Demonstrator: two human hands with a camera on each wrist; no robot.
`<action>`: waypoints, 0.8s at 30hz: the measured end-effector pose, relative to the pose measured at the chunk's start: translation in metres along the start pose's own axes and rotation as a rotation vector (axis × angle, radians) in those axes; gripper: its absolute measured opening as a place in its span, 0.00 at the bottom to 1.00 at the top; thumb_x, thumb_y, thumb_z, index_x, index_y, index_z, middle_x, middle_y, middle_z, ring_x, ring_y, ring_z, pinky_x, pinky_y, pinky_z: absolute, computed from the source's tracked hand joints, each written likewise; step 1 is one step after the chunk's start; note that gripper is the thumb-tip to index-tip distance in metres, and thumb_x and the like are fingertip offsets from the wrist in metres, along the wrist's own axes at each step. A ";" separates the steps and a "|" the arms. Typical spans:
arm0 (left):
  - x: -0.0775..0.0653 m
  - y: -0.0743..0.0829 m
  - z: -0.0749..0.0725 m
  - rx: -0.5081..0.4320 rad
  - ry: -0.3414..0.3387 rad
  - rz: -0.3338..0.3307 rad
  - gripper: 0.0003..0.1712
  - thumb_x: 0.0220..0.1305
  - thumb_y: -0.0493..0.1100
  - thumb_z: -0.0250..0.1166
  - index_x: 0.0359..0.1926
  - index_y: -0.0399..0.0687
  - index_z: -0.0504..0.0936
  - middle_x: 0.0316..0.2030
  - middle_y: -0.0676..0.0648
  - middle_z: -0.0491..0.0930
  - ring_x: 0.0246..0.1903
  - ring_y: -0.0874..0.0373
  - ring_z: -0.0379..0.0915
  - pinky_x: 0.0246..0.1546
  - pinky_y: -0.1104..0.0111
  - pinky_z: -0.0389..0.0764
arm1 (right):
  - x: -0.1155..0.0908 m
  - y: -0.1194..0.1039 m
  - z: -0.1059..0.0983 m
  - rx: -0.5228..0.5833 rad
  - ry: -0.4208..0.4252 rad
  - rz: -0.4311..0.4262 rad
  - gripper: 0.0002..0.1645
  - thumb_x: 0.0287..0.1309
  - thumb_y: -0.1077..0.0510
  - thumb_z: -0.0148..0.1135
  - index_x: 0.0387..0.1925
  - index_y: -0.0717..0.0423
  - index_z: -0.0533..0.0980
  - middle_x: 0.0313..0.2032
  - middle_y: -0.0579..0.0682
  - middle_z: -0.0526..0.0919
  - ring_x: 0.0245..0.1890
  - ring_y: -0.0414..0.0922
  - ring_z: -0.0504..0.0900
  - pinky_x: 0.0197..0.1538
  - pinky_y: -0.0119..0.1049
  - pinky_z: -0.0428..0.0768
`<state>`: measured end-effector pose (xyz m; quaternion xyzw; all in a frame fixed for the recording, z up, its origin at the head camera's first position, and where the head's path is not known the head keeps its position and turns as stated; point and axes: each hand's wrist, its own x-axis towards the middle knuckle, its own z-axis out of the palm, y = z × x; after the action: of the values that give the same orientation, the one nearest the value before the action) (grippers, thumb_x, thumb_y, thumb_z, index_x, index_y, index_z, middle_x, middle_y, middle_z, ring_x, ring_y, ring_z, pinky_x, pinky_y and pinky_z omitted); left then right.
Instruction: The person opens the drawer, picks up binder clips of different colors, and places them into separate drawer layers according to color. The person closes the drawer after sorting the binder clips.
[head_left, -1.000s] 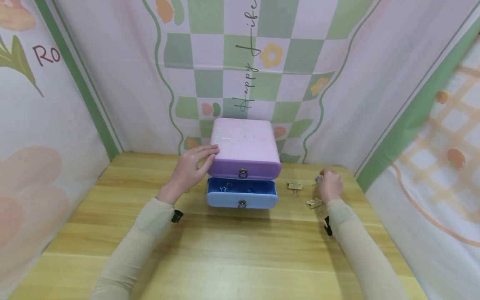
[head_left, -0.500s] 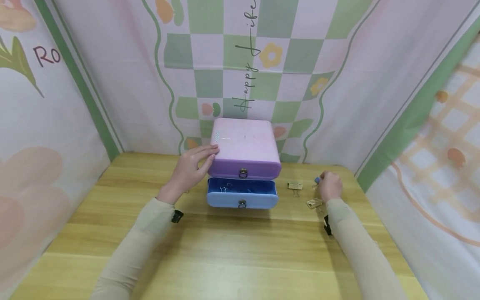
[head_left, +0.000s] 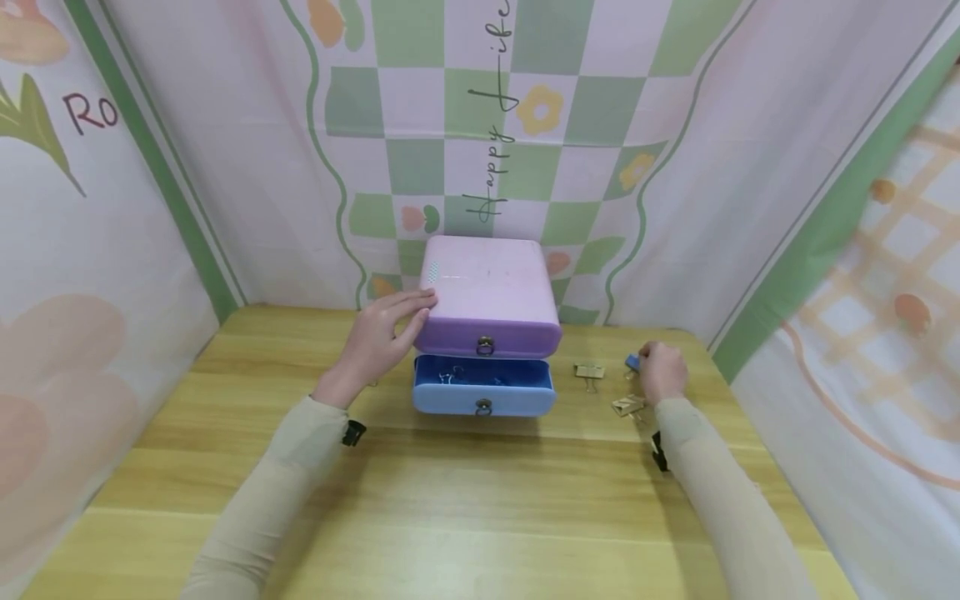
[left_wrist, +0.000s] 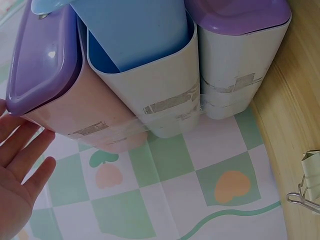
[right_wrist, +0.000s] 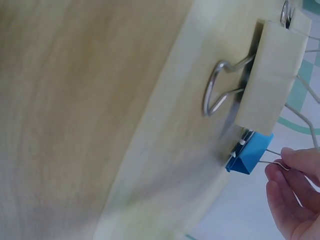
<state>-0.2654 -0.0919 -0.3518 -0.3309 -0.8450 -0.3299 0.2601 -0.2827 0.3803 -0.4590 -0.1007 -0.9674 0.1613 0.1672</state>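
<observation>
"Blue binder clip (right_wrist: 250, 154), over on the right: is anything holding it?"

"Yes, the right hand (head_left: 664, 371). Its thumb and finger pinch the clip's wire handle, close to the wooden table (head_left: 480, 517). I can't tell whether the clip touches the wood."

"What's near it?"

"A pale yellow clip (head_left: 588, 372) stands to its left, towards the drawer unit (head_left: 491, 279). Another yellow clip (head_left: 627, 406) lies on the nearer side."

"And the left hand (head_left: 377, 336)?"

"Its fingers are extended, thumb apart, holding nothing. The fingertips touch the left edge of the unit's pink top."

"Are any drawers out?"

"The blue drawer (head_left: 483, 400) is pulled towards the near side, below the purple drawer (head_left: 517, 340), which is closed. A few small things lie in the blue one, too small to make out."

"Anything left of the unit?"

"One pale clip (left_wrist: 312, 175), on the table."
</observation>
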 end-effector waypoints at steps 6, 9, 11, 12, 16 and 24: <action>0.001 0.000 0.000 -0.006 0.009 0.009 0.16 0.68 0.45 0.56 0.52 0.46 0.81 0.56 0.47 0.79 0.57 0.51 0.74 0.59 0.57 0.74 | 0.001 -0.002 -0.003 0.011 0.022 -0.013 0.11 0.61 0.64 0.55 0.38 0.68 0.80 0.38 0.68 0.83 0.37 0.62 0.81 0.40 0.55 0.79; 0.001 -0.001 -0.001 -0.007 0.013 0.012 0.16 0.68 0.44 0.56 0.52 0.46 0.81 0.56 0.47 0.79 0.57 0.51 0.75 0.59 0.57 0.74 | 0.000 -0.004 -0.005 0.019 0.029 -0.014 0.10 0.61 0.64 0.56 0.37 0.67 0.80 0.37 0.67 0.83 0.36 0.61 0.81 0.38 0.54 0.79; 0.001 -0.001 0.000 -0.005 0.011 0.010 0.16 0.68 0.44 0.56 0.52 0.46 0.81 0.56 0.47 0.79 0.57 0.51 0.75 0.59 0.58 0.75 | -0.001 -0.006 -0.007 0.023 0.032 -0.017 0.09 0.61 0.64 0.56 0.37 0.67 0.80 0.37 0.67 0.84 0.35 0.60 0.81 0.37 0.53 0.79; 0.000 -0.002 0.000 -0.005 0.010 0.008 0.16 0.68 0.44 0.56 0.52 0.46 0.81 0.56 0.48 0.79 0.57 0.51 0.75 0.59 0.58 0.74 | -0.002 -0.007 -0.008 0.027 0.033 -0.021 0.09 0.61 0.64 0.57 0.37 0.67 0.79 0.36 0.67 0.83 0.34 0.60 0.81 0.37 0.52 0.79; 0.000 -0.001 0.000 -0.002 0.007 0.006 0.16 0.68 0.44 0.56 0.52 0.46 0.81 0.56 0.48 0.79 0.57 0.52 0.75 0.59 0.58 0.74 | -0.005 -0.011 -0.013 0.042 0.041 -0.036 0.10 0.61 0.63 0.57 0.37 0.68 0.79 0.36 0.67 0.83 0.34 0.59 0.82 0.38 0.52 0.80; 0.000 0.000 0.000 0.004 0.006 0.006 0.16 0.68 0.44 0.56 0.52 0.46 0.81 0.56 0.47 0.79 0.57 0.51 0.74 0.60 0.57 0.74 | -0.011 -0.022 -0.025 0.052 0.097 -0.100 0.12 0.64 0.61 0.55 0.40 0.68 0.78 0.36 0.66 0.84 0.31 0.57 0.83 0.38 0.51 0.82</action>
<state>-0.2651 -0.0921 -0.3516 -0.3319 -0.8439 -0.3285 0.2643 -0.2666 0.3641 -0.4329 -0.0554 -0.9575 0.1725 0.2243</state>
